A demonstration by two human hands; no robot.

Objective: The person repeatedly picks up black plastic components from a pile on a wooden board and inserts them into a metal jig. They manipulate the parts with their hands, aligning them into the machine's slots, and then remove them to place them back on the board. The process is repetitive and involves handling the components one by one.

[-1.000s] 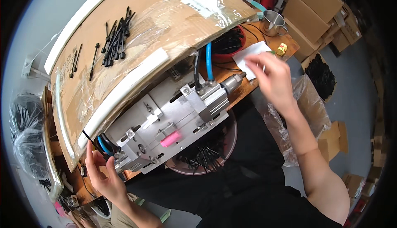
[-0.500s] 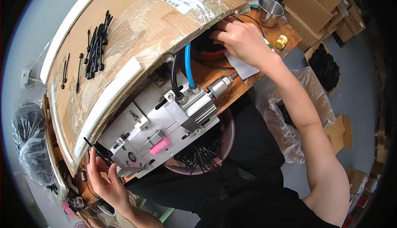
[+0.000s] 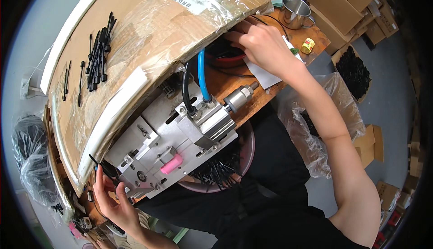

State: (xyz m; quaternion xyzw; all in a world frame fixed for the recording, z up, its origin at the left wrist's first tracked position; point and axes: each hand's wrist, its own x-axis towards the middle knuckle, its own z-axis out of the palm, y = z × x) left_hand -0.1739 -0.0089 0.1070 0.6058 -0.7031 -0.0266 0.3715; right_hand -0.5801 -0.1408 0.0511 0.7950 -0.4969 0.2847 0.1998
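Observation:
At the left end of a metal clamping fixture [image 3: 158, 145], my left hand [image 3: 116, 206] has its thumb and fingers closed about a thin black rod-like part [image 3: 104, 167]. That part leans against the fixture's end. My right hand [image 3: 266, 46] reaches under the cardboard's edge into a red bowl [image 3: 228, 62] of dark pieces; its fingertips are hidden there. A pink cylindrical piece [image 3: 171, 163] sits on the fixture's front. Black and blue hoses [image 3: 202, 75] run into its air cylinder [image 3: 216, 127].
A plastic-wrapped cardboard slab [image 3: 149, 28] overhangs the fixture, with several black rods [image 3: 100, 55] on top. A steel mug [image 3: 295, 13] and a yellow container [image 3: 307, 46] stand on the wooden table [image 3: 255, 104]. Below, a tub [image 3: 248, 154] holds black rods.
The cardboard and fixture sit slightly further left in view. My right hand has shifted a little left and up over the bowl; my left hand stays at the fixture's end.

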